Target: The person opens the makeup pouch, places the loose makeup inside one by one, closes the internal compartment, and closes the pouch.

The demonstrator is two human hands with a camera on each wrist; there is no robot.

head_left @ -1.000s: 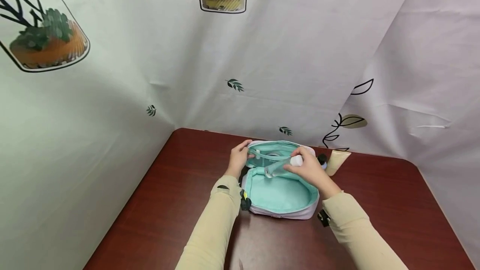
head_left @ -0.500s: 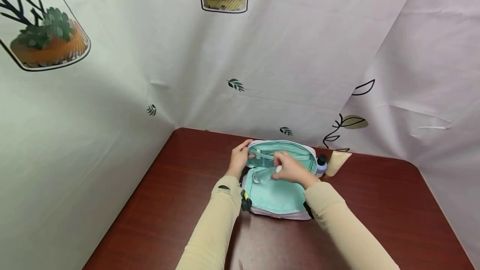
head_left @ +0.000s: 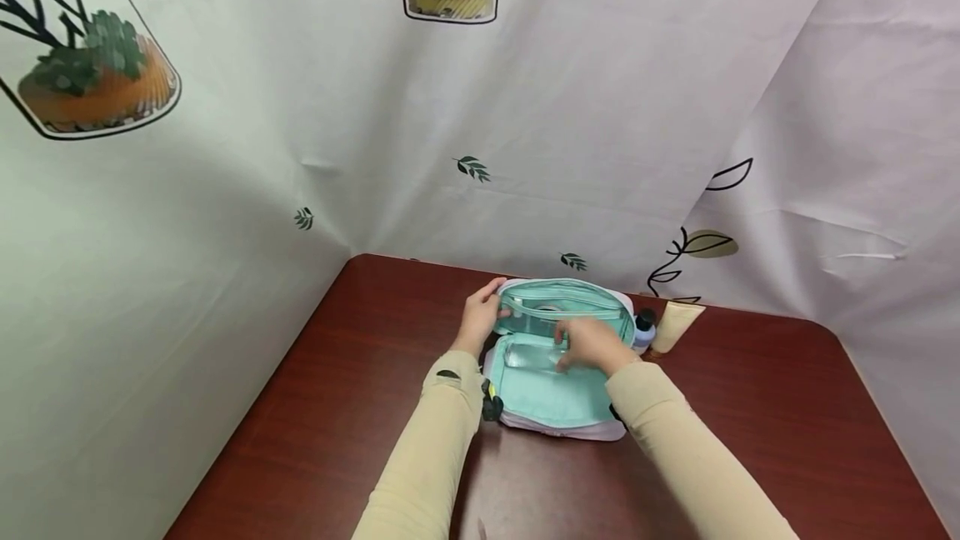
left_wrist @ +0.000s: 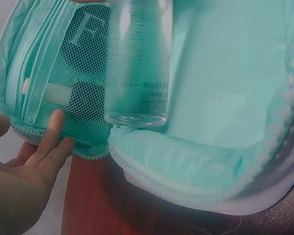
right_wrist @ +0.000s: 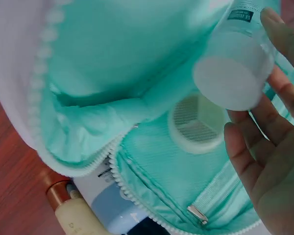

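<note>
A toiletry bag (head_left: 555, 402) with mint lining and a pale lilac outside lies unzipped, its lid leaning back. Across the main compartment lies a clear bottle (head_left: 527, 357), its white cap (right_wrist: 230, 83) to the right. My left hand (head_left: 474, 325) holds the lid's left edge, fingers on both sides of the rim. Beside the capped end is my right hand (head_left: 596, 346), its fingers spread and loose around the cap. Behind the lid's mesh show a dark item (left_wrist: 88, 36) lettered F, a small white-and-dark item (left_wrist: 63, 94) and a round white-rimmed container (right_wrist: 198, 125).
Right of the bag stand a blue-and-white bottle (head_left: 643, 332) with a black cap and a cream tube (head_left: 677, 326) with a brown cap. All rest on a reddish-brown table (head_left: 360, 373). A printed white cloth (head_left: 555, 107) hangs behind the table.
My right hand has carried the clear bottle left and down into the bag, and its fingers have since loosened from the cap. The left hand has stayed on the lid.
</note>
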